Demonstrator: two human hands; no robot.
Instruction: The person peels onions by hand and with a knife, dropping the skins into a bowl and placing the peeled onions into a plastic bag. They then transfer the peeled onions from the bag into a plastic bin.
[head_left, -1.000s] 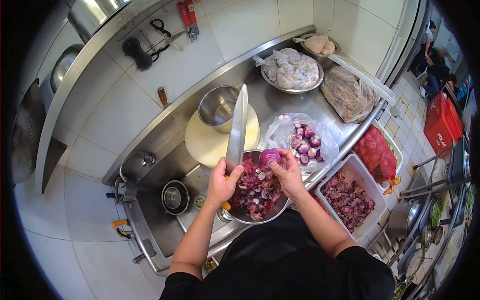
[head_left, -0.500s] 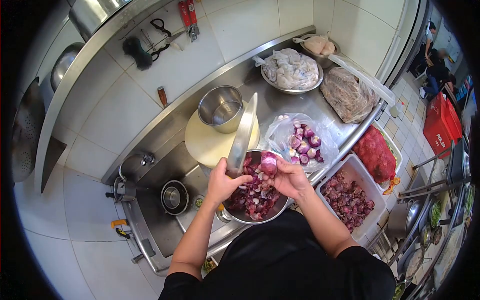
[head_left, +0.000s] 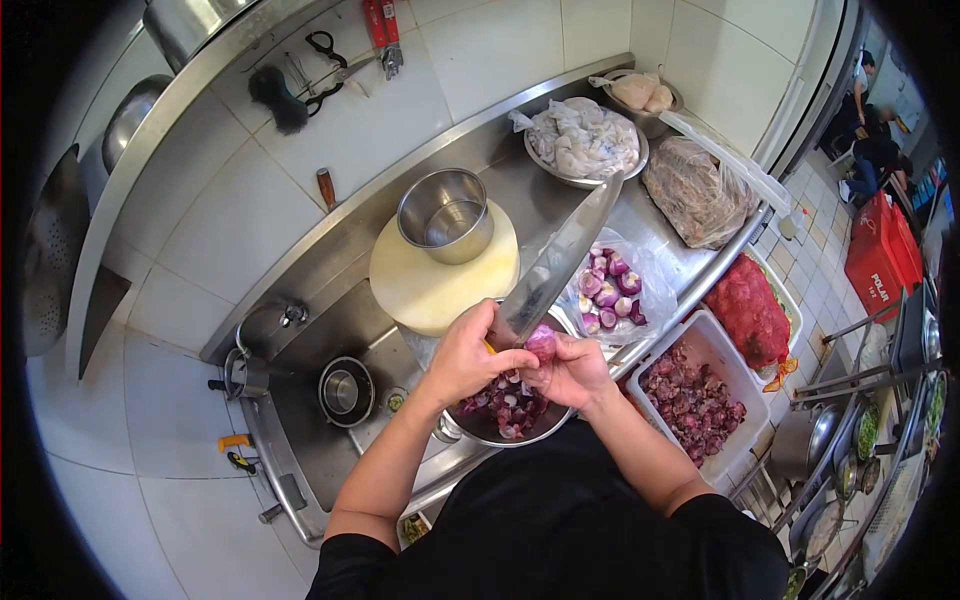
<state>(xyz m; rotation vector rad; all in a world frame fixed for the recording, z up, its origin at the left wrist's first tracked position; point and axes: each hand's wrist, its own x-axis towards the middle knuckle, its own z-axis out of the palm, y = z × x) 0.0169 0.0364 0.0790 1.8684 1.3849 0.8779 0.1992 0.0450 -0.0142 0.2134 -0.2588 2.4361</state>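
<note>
In my left hand (head_left: 468, 358) is a broad-bladed knife (head_left: 562, 262), its tip pointing up and to the right. A purple onion (head_left: 541, 344) sits in the fingers of my right hand (head_left: 578, 372), close against the lower part of the blade. The left thumb reaches across toward the onion. Below both hands, a metal bowl (head_left: 560, 418) contains onion skins and trimmings (head_left: 510, 408), partly covered by my hands. Just beyond, an open plastic bag (head_left: 657, 292) holds several peeled purple onions (head_left: 606, 284).
A steel pot (head_left: 445, 215) stands on a round cutting board (head_left: 400, 285) beside the sink (head_left: 300, 440). At right are a white bin (head_left: 758, 400) of onion skins and a red mesh sack (head_left: 748, 312). Bagged food in a bowl (head_left: 585, 140) lies at the back.
The knife has swung to the right, its tip now over the counter near the back bowl. My hands have come closer together, and the onion is lower against the blade.
</note>
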